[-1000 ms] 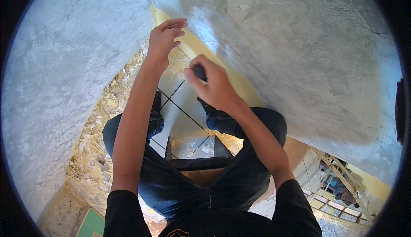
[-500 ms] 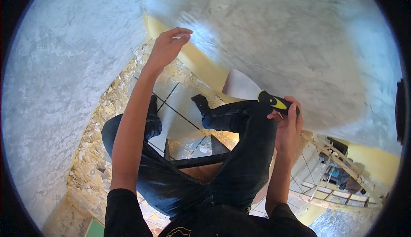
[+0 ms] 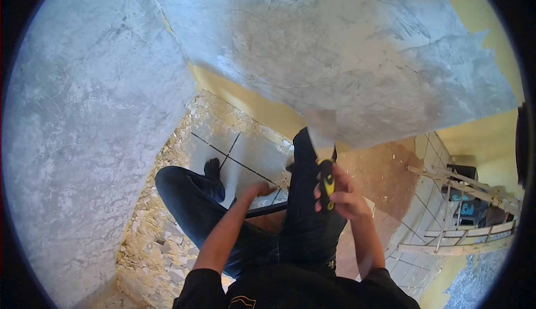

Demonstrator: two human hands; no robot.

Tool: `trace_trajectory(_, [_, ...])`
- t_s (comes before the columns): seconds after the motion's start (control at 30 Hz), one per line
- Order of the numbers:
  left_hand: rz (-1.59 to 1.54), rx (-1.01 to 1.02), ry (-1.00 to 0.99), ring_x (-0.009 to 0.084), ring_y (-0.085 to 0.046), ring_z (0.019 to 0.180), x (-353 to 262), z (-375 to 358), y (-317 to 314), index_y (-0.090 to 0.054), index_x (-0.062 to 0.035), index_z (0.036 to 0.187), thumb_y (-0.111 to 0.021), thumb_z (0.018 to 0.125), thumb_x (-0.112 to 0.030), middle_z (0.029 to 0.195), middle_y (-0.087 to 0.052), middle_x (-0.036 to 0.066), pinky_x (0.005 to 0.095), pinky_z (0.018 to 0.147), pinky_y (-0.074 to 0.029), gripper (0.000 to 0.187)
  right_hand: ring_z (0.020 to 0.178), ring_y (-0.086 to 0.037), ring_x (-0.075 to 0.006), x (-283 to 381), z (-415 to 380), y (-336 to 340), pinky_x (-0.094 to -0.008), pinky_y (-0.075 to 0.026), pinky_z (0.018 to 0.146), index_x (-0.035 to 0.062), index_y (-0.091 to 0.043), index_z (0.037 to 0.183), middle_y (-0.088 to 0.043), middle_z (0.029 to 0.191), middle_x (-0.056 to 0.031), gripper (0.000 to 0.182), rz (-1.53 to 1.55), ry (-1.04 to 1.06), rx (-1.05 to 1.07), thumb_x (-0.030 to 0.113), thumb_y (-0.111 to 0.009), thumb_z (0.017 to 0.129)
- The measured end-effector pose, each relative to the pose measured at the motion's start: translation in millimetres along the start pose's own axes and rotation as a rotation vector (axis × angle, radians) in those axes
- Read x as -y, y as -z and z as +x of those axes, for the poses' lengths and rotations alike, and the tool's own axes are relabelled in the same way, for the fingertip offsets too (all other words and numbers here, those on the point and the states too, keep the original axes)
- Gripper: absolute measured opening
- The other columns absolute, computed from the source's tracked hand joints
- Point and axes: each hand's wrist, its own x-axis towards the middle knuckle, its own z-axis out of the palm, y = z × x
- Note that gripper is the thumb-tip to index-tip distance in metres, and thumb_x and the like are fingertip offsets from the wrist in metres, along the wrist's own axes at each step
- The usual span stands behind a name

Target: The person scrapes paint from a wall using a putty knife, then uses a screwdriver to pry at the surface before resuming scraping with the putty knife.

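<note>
My right hand (image 3: 347, 194) is closed around the black and yellow handle of a putty knife (image 3: 321, 136). Its wide metal blade points up and away from me, blurred, in front of the lower wall and over my right knee. My left hand (image 3: 260, 190) hovers between my knees, near the dark front edge of the seat (image 3: 267, 211). Nothing shows in it; its fingers look stretched out, though motion softens their outline. Ahead of me stands a grey, patchily scraped wall (image 3: 335, 46) with a yellow strip (image 3: 245, 94) along its foot.
Another grey wall (image 3: 84, 102) rises on the left. Paint flakes (image 3: 162, 242) litter the floor along it, beside grey tiles (image 3: 223, 147). To the right are a brown floor patch (image 3: 385, 180), a wooden ladder (image 3: 463, 247) lying down, and dark items (image 3: 472, 211) beside a yellow wall.
My left hand has come down from near the wall corner to between my knees. The putty knife in my right hand has swung from pointing left to pointing upward. My view has shifted right.
</note>
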Motion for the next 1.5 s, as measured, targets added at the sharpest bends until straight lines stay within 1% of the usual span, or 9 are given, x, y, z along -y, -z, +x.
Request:
trace_trajectory(0.07, [-0.406,0.218,0.011,0.0371,-0.061,0.104,16,35,-52,-0.059,-0.0004,0.122,-0.03,0.091,-0.069,0.11,-0.066,0.015,0.048,0.082,-0.051,0.08,0.081,-0.059,-0.0237,-10,15,-11,-0.0374,-0.056,0.062,0.0045,-0.032,0.136,-0.047,0.108,-0.0127,0.073,0.11,-0.097,0.066,-0.001,-0.063,0.07])
trace_trajectory(0.13, [-0.28,0.097,-0.008,0.0363,-0.06,0.109,1,30,-73,-0.062,-0.0004,0.117,-0.028,0.094,-0.064,0.121,-0.063,0.016,0.0479,0.095,-0.044,0.076,0.08,-0.059,-0.0232,-19,36,-12,-0.0369,-0.055,0.06,0.0061,-0.035,0.132,-0.047,0.109,-0.0131,0.068,0.076,-0.148,0.081,-0.002,-0.061,0.07])
trace_trajectory(0.33, [-0.436,-0.01,-0.112,0.0425,-0.057,0.109,-29,-8,-70,-0.066,0.0018,0.107,-0.034,0.095,-0.054,0.114,-0.061,0.027,0.0461,0.096,-0.044,0.065,0.054,-0.051,-0.0086,-63,160,11,-0.0246,-0.045,0.045,0.006,-0.042,0.12,-0.051,0.082,-0.003,0.037,-0.505,-0.259,0.022,0.008,-0.063,0.089])
trace_trajectory(0.57, [-0.566,0.106,-0.033,0.0422,-0.06,0.104,-34,-30,-78,-0.068,0.0018,0.1,-0.035,0.096,-0.045,0.108,-0.064,0.027,0.0479,0.096,-0.045,0.057,0.046,-0.048,-0.0081,-120,232,38,-0.0255,-0.041,0.039,0.0028,-0.044,0.119,-0.049,0.07,-0.0007,0.033,-0.603,-0.421,-0.122,0.005,-0.06,0.09])
trace_trajectory(0.77, [-0.369,0.07,-0.352,0.0411,-0.063,0.099,-100,-10,-129,-0.068,0.0007,0.098,-0.044,0.091,-0.045,0.102,-0.066,0.025,0.0488,0.088,-0.049,0.052,0.045,-0.048,-0.0078,-115,236,32,-0.0254,-0.041,0.039,0.0005,-0.044,0.118,-0.05,0.068,-0.0017,0.035,-0.866,-0.501,-0.119,0.009,-0.062,0.089])
trace_trajectory(0.97, [-1.311,-0.049,-0.105,0.0411,-0.065,0.094,-166,45,-232,-0.067,-0.0022,0.092,-0.058,0.079,-0.051,0.097,-0.067,0.024,0.0502,0.081,-0.051,0.052,0.048,-0.05,-0.0082,-133,216,61,-0.0257,-0.042,0.042,0.0003,-0.045,0.122,-0.053,0.072,-0.0029,0.04,-1.003,-0.384,0.0,0.013,-0.062,0.088])
trace_trajectory(1.07, [-0.961,-0.326,-0.139,0.0406,-0.064,0.094,-206,95,-303,-0.065,-0.0028,0.094,-0.057,0.08,-0.051,0.094,-0.067,0.023,0.05,0.081,-0.05,0.051,0.049,-0.051,-0.0081,-123,209,62,-0.0261,-0.043,0.044,0.0007,-0.045,0.124,-0.055,0.074,-0.0036,0.042,-1.002,-0.452,-0.023,0.015,-0.062,0.088])
trace_trajectory(1.33, [-0.781,-0.025,-0.263,0.0416,-0.063,0.097,-189,38,-209,-0.063,-0.004,0.103,-0.053,0.085,-0.046,0.097,-0.066,0.024,0.0497,0.082,-0.049,0.047,0.073,-0.063,-0.0186,-105,162,89,-0.0318,-0.051,0.068,-0.0129,-0.038,0.133,-0.065,0.091,-0.015,0.067,-1.243,-0.332,0.023,0.026,-0.067,0.087])
trace_trajectory(1.5, [-0.699,0.012,-0.244,0.0421,-0.062,0.1,-189,46,-204,-0.064,-0.0022,0.106,-0.053,0.086,-0.044,0.105,-0.065,0.025,0.0493,0.083,-0.048,0.048,0.082,-0.064,-0.0215,-87,134,98,-0.0335,-0.049,0.076,-0.0054,-0.046,0.126,-0.066,0.09,-0.0159,0.053,-1.211,-0.269,0.028,0.024,-0.066,0.087])
